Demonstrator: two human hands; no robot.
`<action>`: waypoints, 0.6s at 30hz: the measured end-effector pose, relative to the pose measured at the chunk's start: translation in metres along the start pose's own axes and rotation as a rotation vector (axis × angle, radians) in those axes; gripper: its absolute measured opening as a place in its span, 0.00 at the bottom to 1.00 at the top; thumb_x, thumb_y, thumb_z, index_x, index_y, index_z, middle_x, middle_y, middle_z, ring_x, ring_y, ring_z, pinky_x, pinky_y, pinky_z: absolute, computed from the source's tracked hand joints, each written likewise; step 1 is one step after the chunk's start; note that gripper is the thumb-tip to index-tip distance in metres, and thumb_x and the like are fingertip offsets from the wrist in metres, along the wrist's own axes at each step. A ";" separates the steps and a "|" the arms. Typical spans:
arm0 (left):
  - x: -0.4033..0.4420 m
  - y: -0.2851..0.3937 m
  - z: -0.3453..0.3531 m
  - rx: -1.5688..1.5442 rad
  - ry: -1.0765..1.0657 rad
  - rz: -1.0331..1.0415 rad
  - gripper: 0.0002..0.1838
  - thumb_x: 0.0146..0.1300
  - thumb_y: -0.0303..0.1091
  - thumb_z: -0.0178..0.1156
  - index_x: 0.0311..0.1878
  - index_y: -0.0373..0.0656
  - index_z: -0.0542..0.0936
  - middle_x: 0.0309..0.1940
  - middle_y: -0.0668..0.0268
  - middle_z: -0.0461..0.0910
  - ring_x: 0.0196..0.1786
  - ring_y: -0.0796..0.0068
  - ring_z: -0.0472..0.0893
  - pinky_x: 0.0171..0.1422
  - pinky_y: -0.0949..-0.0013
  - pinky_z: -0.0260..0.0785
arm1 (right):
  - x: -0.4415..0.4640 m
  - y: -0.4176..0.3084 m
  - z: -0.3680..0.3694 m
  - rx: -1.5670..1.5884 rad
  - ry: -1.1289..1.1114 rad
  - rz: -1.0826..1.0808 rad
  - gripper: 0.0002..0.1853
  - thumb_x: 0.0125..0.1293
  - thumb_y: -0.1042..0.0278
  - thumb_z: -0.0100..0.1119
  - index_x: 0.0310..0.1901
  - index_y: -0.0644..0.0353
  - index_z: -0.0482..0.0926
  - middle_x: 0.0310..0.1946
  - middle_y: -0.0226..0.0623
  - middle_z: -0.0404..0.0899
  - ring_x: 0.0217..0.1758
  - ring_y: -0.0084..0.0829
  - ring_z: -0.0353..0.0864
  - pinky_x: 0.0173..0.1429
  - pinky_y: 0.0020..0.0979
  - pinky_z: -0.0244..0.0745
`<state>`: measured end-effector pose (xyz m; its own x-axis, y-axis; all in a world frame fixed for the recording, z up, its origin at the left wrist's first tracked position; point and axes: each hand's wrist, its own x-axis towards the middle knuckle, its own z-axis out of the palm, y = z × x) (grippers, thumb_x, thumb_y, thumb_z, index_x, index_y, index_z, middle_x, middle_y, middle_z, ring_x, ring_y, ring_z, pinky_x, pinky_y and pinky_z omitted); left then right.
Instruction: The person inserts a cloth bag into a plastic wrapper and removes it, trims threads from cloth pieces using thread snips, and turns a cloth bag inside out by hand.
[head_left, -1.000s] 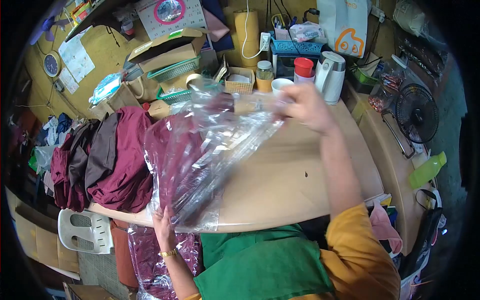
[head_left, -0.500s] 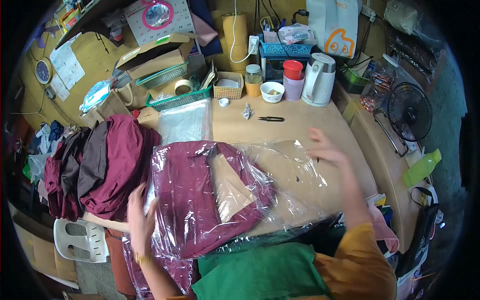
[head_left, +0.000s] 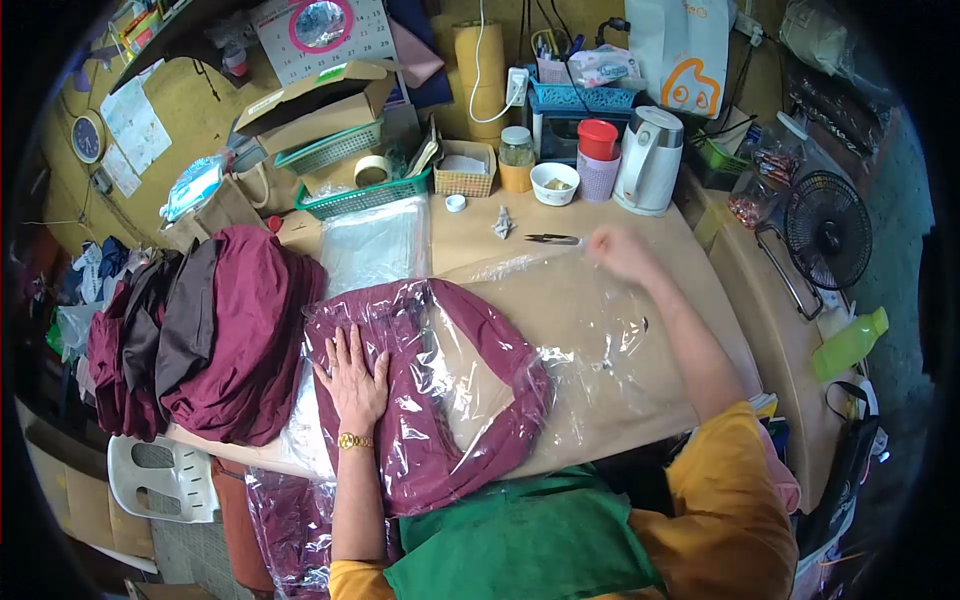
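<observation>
A maroon garment [head_left: 400, 400] lies inside a clear plastic bag [head_left: 590, 370] whose loose part spreads to the right over the brown table. My left hand [head_left: 354, 385] rests flat on the bagged garment, fingers spread, a gold watch at its wrist. My right hand [head_left: 618, 254] is at the upper right corner of the bag, its fingers curled; whatever they hold is too small to make out. Black thread snips [head_left: 553, 239] lie just left of that hand. Behind the garment is a stack of clear plastic bags [head_left: 375, 245].
Maroon and dark garments [head_left: 230, 340] are piled at the left. Along the back stand a green basket [head_left: 365, 197], a glass jar [head_left: 516, 160], a white bowl [head_left: 554, 184], a lidded cup [head_left: 598, 160] and a white kettle [head_left: 648, 160]. A black fan [head_left: 828, 230] stands at the right.
The bagged garment has come down from the air onto the table. My left hand has moved onto it and flattened; my right hand has moved up and left, and its fingers have curled.
</observation>
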<state>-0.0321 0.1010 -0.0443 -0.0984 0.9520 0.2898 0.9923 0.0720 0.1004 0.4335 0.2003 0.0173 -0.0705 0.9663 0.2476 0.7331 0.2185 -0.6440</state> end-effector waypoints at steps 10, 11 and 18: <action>0.001 0.000 -0.001 -0.040 0.012 0.007 0.37 0.71 0.59 0.47 0.77 0.50 0.58 0.77 0.57 0.56 0.80 0.54 0.52 0.79 0.37 0.36 | -0.014 -0.092 0.101 1.095 -0.295 0.364 0.17 0.74 0.54 0.52 0.39 0.61 0.80 0.29 0.39 0.83 0.34 0.28 0.83 0.34 0.30 0.78; 0.001 0.000 0.000 -0.029 0.007 0.005 0.37 0.71 0.59 0.48 0.77 0.51 0.58 0.77 0.58 0.57 0.80 0.55 0.52 0.79 0.37 0.36 | -0.007 -0.093 0.100 1.459 0.119 0.324 0.17 0.75 0.55 0.50 0.39 0.61 0.79 0.28 0.37 0.83 0.32 0.26 0.83 0.31 0.28 0.78; 0.000 0.000 -0.001 -0.052 0.008 -0.005 0.37 0.70 0.59 0.48 0.77 0.51 0.59 0.77 0.58 0.57 0.80 0.55 0.52 0.79 0.37 0.37 | -0.080 -0.064 0.036 0.283 -1.231 -0.015 0.11 0.71 0.68 0.54 0.36 0.66 0.82 0.23 0.41 0.82 0.22 0.32 0.83 0.26 0.30 0.77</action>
<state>-0.0317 0.1011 -0.0436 -0.1047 0.9491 0.2972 0.9866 0.0615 0.1511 0.3677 0.1140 0.0126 -0.7704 0.4167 -0.4825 0.5679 0.1046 -0.8164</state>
